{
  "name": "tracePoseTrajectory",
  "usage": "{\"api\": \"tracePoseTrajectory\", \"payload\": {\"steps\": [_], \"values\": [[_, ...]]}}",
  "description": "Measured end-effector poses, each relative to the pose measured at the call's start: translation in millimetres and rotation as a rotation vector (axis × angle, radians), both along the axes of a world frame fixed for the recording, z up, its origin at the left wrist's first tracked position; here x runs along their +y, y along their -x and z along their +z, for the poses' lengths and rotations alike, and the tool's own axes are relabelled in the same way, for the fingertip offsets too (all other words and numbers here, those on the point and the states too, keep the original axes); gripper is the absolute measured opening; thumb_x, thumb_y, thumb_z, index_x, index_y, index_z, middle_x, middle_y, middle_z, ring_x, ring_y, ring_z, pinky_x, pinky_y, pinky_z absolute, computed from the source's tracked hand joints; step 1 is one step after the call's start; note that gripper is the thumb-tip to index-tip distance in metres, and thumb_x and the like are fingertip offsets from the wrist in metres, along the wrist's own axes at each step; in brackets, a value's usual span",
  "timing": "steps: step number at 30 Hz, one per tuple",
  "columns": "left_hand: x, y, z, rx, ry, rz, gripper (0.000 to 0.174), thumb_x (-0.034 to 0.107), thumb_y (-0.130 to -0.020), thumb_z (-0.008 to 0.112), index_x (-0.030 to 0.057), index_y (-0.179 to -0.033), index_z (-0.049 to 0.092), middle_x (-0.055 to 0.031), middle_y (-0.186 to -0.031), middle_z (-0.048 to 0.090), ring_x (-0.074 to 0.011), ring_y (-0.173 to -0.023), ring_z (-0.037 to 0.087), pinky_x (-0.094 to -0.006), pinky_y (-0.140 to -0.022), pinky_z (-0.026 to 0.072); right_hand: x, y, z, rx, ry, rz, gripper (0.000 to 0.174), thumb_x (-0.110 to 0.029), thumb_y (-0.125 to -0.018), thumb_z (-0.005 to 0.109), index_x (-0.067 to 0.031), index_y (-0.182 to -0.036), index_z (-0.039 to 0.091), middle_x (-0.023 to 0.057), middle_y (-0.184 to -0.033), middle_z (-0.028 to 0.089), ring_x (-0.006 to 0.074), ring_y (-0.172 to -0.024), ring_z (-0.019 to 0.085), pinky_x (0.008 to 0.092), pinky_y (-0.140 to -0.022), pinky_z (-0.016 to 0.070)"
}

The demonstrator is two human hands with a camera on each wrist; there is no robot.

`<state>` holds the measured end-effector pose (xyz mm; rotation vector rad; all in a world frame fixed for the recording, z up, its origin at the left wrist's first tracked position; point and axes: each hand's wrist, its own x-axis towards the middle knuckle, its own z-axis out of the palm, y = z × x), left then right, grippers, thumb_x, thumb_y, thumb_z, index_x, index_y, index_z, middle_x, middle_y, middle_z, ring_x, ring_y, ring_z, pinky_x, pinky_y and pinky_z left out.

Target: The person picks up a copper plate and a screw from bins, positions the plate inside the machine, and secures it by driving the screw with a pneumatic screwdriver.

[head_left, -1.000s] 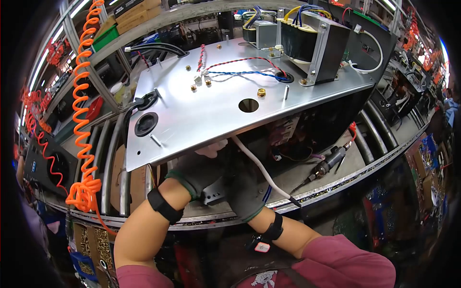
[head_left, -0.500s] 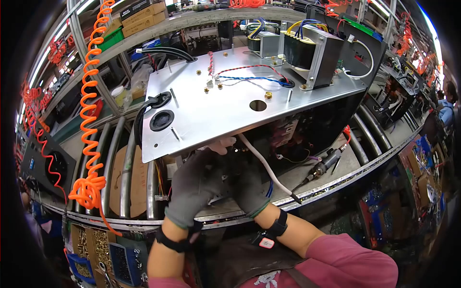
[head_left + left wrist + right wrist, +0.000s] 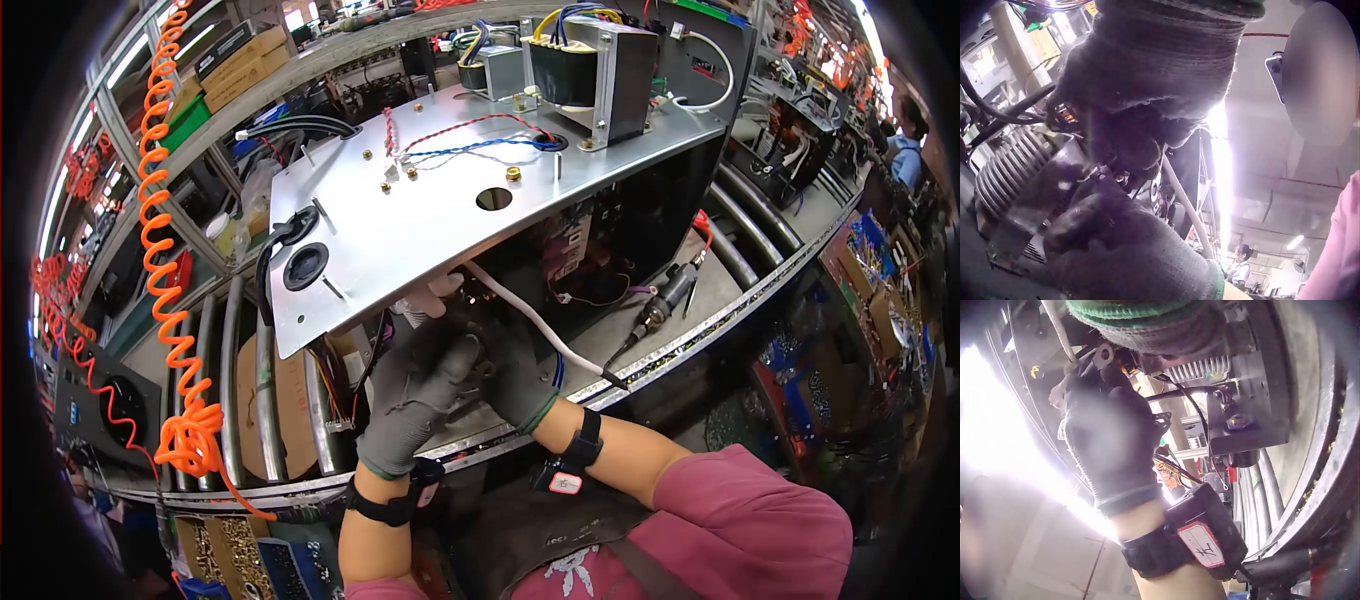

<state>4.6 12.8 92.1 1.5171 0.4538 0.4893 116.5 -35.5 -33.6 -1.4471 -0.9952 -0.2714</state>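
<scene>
Both hands wear grey gloves and meet under the front edge of a bare metal panel. My left hand has its thumb on top, its pale fingertips right by the upper end of a white cable. Close beside it, my right hand has bent fingers. A small metal ring shows at the left fingertips in the right wrist view. A ribbed grey part sits near both hands in the left wrist view. What the fingers hold is hidden; I cannot tell.
A transformer stands on the panel, with twisted red and blue wires nearby. A power screwdriver lies to the right. Rollers run underneath. An orange coiled hose hangs left; screw bins sit below.
The left hand has turned, so its thumb now shows on top, and its wrist has come to the right. The head view has shifted. Both hands stay under the panel edge.
</scene>
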Motion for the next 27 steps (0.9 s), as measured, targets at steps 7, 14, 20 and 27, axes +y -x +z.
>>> {"api": "tracePoseTrajectory", "payload": {"steps": [7, 14, 20, 27], "values": [[6.5, 6.6, 1.4, 0.074, -0.586, 0.221, 0.025, 0.013, -0.083, 0.065, 0.0016, -0.105, 0.065, -0.0060, -0.086, 0.065, -0.0132, -0.071, 0.061, -0.0263, -0.063, 0.0473, -5.0, -7.7, -1.3, 0.144, 0.241, 0.193, 0.060, -0.001, -0.070, 0.066, -0.0052, -0.128, 0.051, 0.0176, -0.118, 0.055, 0.0366, -0.109, 0.049, 0.0431, -0.090, 0.0458], [27.8, -16.5, -21.4, -0.032, -1.175, 0.402, 0.028, 0.000, -0.075, 0.063, 0.0066, -0.102, 0.065, -0.0062, -0.100, 0.064, -0.0213, -0.091, 0.064, -0.0298, -0.075, 0.0521, 1.4, -11.2, -11.0, 0.209, 0.205, 0.226, 0.051, -0.001, -0.068, 0.066, -0.0053, -0.119, 0.057, 0.0171, -0.104, 0.057, 0.0366, -0.095, 0.055, 0.0470, -0.084, 0.0453], [34.0, -23.8, -40.8, -0.076, -1.206, 0.542, 0.031, -0.003, -0.075, 0.064, 0.0068, -0.104, 0.067, -0.0084, -0.098, 0.067, -0.0272, -0.090, 0.065, -0.0327, -0.079, 0.0510, -0.1, -8.8, -5.6, 0.099, 0.187, 0.200, 0.048, -0.003, -0.066, 0.069, -0.0045, -0.113, 0.058, 0.0163, -0.102, 0.058, 0.0372, -0.093, 0.055, 0.0472, -0.080, 0.0450], [33.8, -32.6, -52.5, -0.209, -1.118, 0.681, 0.022, 0.006, -0.072, 0.073, 0.0038, -0.094, 0.069, -0.0137, -0.084, 0.067, -0.0341, -0.075, 0.064, -0.0366, -0.066, 0.0501, -6.5, -10.7, -2.7, 0.058, 0.230, 0.169, 0.047, -0.004, -0.065, 0.070, -0.0042, -0.111, 0.058, 0.0146, -0.096, 0.059, 0.0349, -0.088, 0.055, 0.0438, -0.075, 0.0464]]}}
